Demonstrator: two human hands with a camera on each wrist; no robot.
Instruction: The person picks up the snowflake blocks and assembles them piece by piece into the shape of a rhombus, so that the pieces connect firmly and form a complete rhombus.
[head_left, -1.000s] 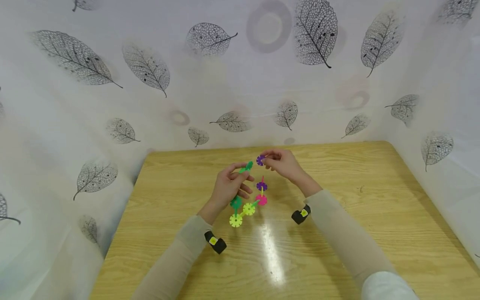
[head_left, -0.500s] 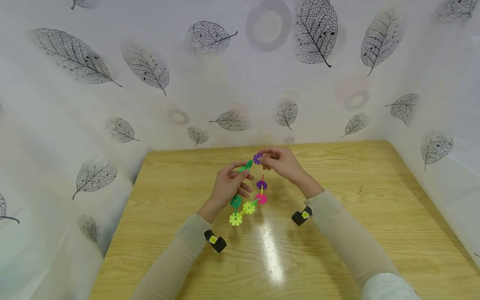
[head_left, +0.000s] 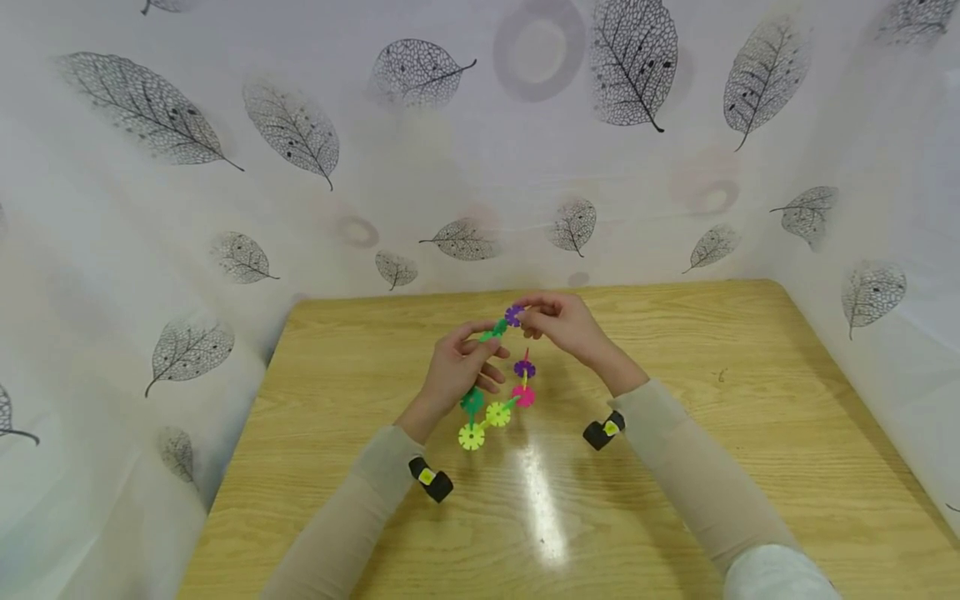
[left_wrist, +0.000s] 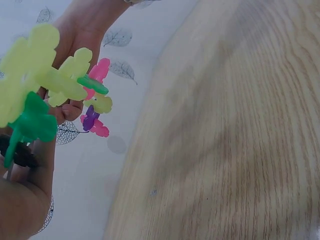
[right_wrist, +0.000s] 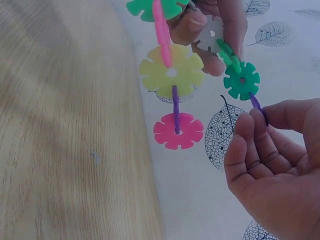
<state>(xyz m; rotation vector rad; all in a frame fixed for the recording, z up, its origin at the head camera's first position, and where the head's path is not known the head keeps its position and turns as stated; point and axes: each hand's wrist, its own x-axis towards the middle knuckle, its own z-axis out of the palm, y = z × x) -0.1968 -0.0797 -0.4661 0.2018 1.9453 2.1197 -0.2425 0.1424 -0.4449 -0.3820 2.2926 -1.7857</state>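
My left hand holds a chain of notched plastic snowflake discs above the table. A yellow disc, a pink disc and a lower purple disc hang in the loose part of the chain. In the right wrist view, the left fingers pinch a whitish disc, and a dark green disc ends that side. My right hand pinches another purple disc between thumb and fingers. Its edge meets the rim of the dark green disc; how deep it sits in a notch I cannot tell.
A wooden table lies under both hands. Behind it and at both sides hangs a white cloth printed with leaves. Black wrist cameras are worn on both wrists.
My right hand has moved slightly left, bringing its purple disc from a gap away up to the green end disc. The left hand and hanging chain have hardly moved.
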